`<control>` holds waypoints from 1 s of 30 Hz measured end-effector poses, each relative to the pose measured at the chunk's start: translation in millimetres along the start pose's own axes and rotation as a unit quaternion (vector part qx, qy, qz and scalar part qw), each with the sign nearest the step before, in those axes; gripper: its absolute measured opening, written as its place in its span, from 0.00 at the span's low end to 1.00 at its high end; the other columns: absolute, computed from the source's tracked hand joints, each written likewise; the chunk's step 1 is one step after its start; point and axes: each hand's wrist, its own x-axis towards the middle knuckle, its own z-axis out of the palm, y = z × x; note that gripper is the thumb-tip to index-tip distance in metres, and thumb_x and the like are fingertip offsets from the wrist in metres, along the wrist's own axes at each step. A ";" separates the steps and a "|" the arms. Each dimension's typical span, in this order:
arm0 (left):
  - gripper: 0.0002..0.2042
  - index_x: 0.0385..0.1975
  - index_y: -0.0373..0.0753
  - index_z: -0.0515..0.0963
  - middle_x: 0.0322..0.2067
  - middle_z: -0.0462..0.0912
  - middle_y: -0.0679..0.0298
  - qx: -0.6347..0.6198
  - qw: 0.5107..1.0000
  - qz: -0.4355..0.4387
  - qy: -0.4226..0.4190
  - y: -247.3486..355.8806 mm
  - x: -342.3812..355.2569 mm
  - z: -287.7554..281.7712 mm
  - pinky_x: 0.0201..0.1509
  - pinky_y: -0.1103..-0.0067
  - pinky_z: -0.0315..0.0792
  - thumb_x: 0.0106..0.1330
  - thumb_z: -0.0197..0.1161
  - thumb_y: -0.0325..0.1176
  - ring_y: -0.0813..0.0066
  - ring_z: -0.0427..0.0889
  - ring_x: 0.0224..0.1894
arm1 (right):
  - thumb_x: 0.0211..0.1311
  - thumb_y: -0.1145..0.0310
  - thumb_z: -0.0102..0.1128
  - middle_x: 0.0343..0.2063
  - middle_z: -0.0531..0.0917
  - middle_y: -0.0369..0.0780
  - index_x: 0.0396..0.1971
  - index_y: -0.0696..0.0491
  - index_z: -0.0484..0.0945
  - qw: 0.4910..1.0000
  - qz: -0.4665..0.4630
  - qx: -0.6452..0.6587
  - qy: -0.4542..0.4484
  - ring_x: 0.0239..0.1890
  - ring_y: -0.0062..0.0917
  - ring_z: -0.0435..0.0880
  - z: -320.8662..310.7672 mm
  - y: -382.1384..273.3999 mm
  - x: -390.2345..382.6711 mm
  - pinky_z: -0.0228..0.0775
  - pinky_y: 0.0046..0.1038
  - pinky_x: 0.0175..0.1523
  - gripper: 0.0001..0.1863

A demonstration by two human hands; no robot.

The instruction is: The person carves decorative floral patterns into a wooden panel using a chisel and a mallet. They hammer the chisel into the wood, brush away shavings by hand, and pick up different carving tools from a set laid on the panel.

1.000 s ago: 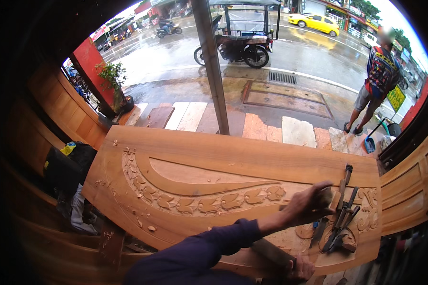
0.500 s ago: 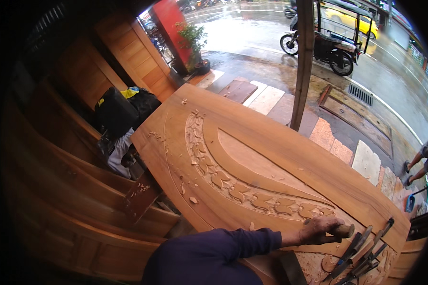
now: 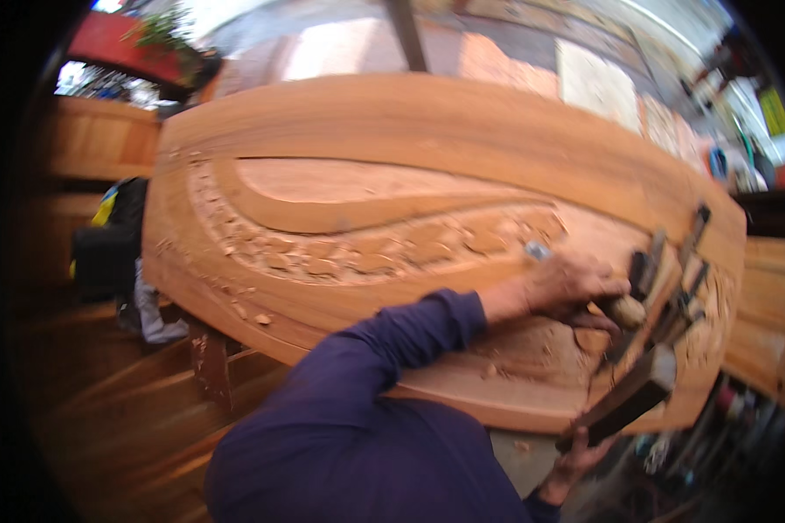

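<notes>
My left hand (image 3: 558, 283) is closed on a chisel (image 3: 624, 309) with a rounded wooden handle; a blurred metal part (image 3: 536, 250) shows at its upper left. It is over the carved wooden panel (image 3: 427, 122), which has a curved band of relief flowers (image 3: 366, 257) and loose shavings. Several chisels (image 3: 698, 227) lie bunched at the panel's right end, beside that hand. At the lower right my right hand (image 3: 584, 453) grips a long dark wooden block (image 3: 628, 392), held out at the panel's near edge. The picture is motion-blurred.
Wooden doors (image 3: 105, 139) and black bags (image 3: 105, 244) stand at the left, another panel (image 3: 759, 322) at the right. Beyond are a post (image 3: 406, 30), stone slabs (image 3: 597, 83), a red pillar (image 3: 122, 44) with a plant, and a person's legs (image 3: 706, 74) at the upper right.
The view has swung down onto the panel. The dark block in my right hand now sticks out rightward at the near edge. My left hand stays closed on the wooden handle.
</notes>
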 end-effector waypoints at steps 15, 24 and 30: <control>0.26 0.43 0.46 0.80 0.29 0.77 0.61 0.020 0.997 -0.038 -0.060 12.3 27.9 11.7 0.31 0.66 0.78 0.66 0.74 0.63 0.60 0.86 0.31 | 0.65 0.73 0.75 0.47 0.81 0.43 0.59 0.57 0.76 0.995 0.002 0.088 0.037 0.46 0.30 0.84 14.4 -22.6 20.1 0.83 0.37 0.55 0.25; 0.29 0.34 0.45 0.77 0.24 0.76 0.62 0.022 0.999 0.001 -0.029 7.2 54.9 32.9 0.25 0.66 0.76 0.66 0.71 0.69 0.60 0.84 0.26 | 0.65 0.71 0.73 0.49 0.81 0.41 0.59 0.57 0.76 0.996 -0.002 0.070 0.046 0.47 0.29 0.84 25.2 -34.4 33.7 0.81 0.34 0.57 0.24; 0.28 0.37 0.46 0.82 0.24 0.78 0.63 0.007 0.999 -0.026 -0.027 -9.8 55.1 38.8 0.26 0.66 0.76 0.65 0.73 0.69 0.60 0.85 0.26 | 0.65 0.72 0.72 0.47 0.83 0.41 0.58 0.57 0.77 0.997 0.010 0.018 0.072 0.47 0.27 0.84 14.2 -37.2 35.0 0.78 0.32 0.59 0.22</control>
